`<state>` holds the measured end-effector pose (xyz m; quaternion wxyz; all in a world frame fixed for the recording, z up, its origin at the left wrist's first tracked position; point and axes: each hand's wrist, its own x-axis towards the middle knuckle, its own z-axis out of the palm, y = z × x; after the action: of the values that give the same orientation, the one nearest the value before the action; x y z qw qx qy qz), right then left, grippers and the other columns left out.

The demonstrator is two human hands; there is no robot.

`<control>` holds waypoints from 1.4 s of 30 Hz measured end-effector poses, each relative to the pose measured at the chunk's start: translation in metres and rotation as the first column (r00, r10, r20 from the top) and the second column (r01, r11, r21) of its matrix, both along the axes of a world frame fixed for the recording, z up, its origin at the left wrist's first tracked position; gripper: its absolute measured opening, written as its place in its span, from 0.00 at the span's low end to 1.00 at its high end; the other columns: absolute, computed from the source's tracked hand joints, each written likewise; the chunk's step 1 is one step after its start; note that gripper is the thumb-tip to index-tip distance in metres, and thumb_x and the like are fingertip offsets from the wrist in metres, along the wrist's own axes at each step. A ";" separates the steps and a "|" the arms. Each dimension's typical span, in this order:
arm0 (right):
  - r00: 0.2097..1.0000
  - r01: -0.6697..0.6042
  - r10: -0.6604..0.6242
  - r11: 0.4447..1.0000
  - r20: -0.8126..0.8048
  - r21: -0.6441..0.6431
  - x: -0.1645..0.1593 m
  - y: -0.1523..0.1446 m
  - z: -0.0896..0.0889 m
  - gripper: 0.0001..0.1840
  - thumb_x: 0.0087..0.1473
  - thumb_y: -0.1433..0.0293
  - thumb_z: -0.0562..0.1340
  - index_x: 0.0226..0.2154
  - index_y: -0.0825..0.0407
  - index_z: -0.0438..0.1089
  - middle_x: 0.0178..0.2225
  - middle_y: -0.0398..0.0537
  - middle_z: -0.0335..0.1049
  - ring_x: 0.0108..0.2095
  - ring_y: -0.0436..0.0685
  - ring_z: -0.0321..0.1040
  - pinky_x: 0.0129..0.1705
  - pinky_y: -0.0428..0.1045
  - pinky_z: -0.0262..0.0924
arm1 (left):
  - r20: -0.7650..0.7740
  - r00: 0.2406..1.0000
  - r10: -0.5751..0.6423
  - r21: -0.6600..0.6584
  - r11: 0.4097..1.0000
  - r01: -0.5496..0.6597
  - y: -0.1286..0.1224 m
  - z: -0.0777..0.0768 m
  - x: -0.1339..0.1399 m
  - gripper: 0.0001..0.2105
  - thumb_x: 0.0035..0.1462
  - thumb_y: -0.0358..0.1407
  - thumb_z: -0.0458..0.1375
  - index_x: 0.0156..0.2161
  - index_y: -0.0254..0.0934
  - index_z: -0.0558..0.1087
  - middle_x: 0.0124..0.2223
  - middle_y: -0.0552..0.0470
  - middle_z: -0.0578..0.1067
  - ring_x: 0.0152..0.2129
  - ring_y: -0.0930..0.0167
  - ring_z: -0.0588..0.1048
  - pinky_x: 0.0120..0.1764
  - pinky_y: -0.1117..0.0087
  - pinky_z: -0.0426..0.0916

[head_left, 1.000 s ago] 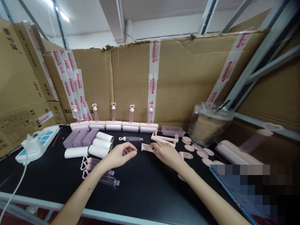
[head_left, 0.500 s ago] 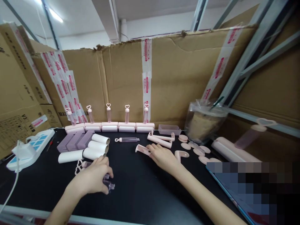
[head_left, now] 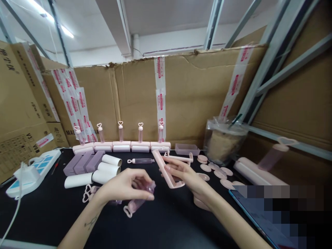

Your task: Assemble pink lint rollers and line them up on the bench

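Observation:
My left hand [head_left: 124, 185] is closed around a translucent purple handle [head_left: 136, 205] with a pink heart-shaped ring, its clear tip pointing up to the right. My right hand [head_left: 190, 174] grips a pink lint roller frame [head_left: 166, 169], tilted with its hollow side showing. The two parts are apart. Below my left wrist lie more handles with heart rings [head_left: 87, 194], partly hidden by it. Another single handle [head_left: 141, 161] rests on the black table behind my hands. A second pink frame [head_left: 181, 158] lies behind my right fingers.
White paper rolls [head_left: 78, 180] and purple covers [head_left: 77, 162] sit at left, near a power strip [head_left: 38, 173]. Several lint rollers [head_left: 121, 146] line the cardboard wall. Pink discs [head_left: 205, 168], a bagged drink cup [head_left: 223, 141] and a phone [head_left: 251, 214] are at right.
My left hand has lifted a handle from the pile and moved right with it. My right hand has raised the pink frame off the table and turned it steeper.

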<state>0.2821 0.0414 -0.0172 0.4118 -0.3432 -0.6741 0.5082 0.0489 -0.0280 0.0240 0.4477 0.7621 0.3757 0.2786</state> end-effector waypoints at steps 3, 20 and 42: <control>0.983 -0.093 0.048 0.964 -0.179 -0.250 -0.005 -0.012 0.007 0.24 0.51 0.61 0.61 0.50 0.49 0.63 0.36 0.51 0.75 0.35 0.57 0.73 0.31 0.49 0.65 | 0.209 0.972 0.105 -0.005 0.994 -0.106 0.014 -0.018 0.012 0.16 0.50 0.41 0.60 0.42 0.34 0.69 0.34 0.50 0.73 0.27 0.72 0.73 0.34 0.70 0.68; 0.986 -0.122 0.111 0.989 -0.125 -0.084 -0.026 -0.018 -0.014 0.29 0.45 0.66 0.66 0.51 0.47 0.61 0.45 0.50 0.67 0.44 0.56 0.67 0.37 0.48 0.66 | -0.099 0.845 0.525 0.804 0.543 -0.243 0.021 -0.061 0.005 0.13 0.57 0.44 0.54 0.43 0.39 0.68 0.39 0.54 0.76 0.32 0.72 0.76 0.34 0.74 0.66; 0.971 -0.149 0.042 0.877 0.236 0.457 -0.019 -0.012 -0.023 0.11 0.52 0.67 0.62 0.40 0.51 0.70 0.39 0.49 0.69 0.40 0.56 0.69 0.41 0.48 0.65 | -0.175 0.890 0.420 0.588 0.770 -0.248 0.014 -0.057 0.009 0.16 0.59 0.44 0.50 0.43 0.37 0.73 0.32 0.52 0.76 0.26 0.72 0.73 0.30 0.74 0.64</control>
<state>0.2630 0.0297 -0.0402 0.3805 -0.2527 -0.8347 0.3077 0.0575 -0.0139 -0.0329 0.0901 0.8107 0.4729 0.3331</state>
